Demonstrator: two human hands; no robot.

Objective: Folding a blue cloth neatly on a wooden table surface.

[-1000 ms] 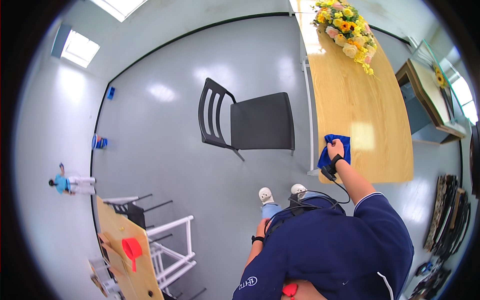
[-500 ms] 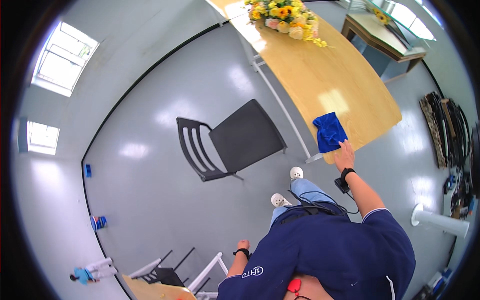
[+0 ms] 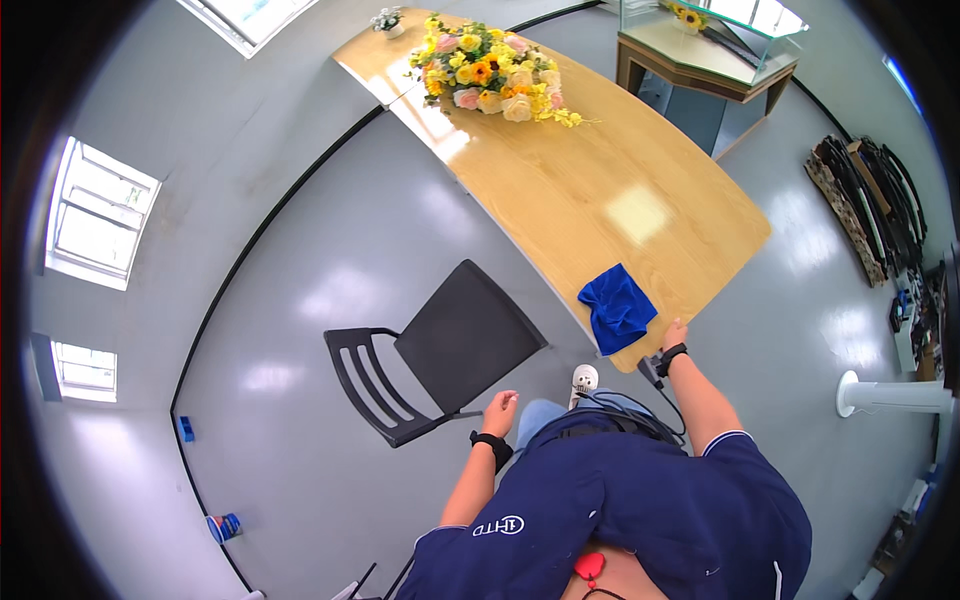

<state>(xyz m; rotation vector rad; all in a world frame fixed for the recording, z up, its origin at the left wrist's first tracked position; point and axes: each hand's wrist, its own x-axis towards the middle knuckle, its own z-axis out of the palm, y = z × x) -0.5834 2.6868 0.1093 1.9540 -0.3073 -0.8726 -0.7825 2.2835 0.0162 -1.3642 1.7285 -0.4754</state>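
A crumpled blue cloth (image 3: 619, 308) lies on the near end of the light wooden table (image 3: 570, 190). My right hand (image 3: 676, 336) is at the table's near edge, just right of the cloth and apart from it. Its fingers look curled in, with nothing visible in them. My left hand (image 3: 500, 412) hangs over the floor beside the chair, fingers loosely closed and holding nothing I can see. Both wrists carry black bands, and a black cable runs from the right one toward my waist.
A black chair (image 3: 470, 325) stands left of the table. Yellow and pink flowers (image 3: 490, 72) and a small potted plant (image 3: 387, 22) sit at its far end. A glass-topped cabinet (image 3: 700, 65) stands beyond, and a white cylinder (image 3: 890, 394) is at the right.
My right hand has drawn away from the cloth toward the table's edge. My left hand has come up and forward next to the chair. The view has shifted, with my body closer to the table.
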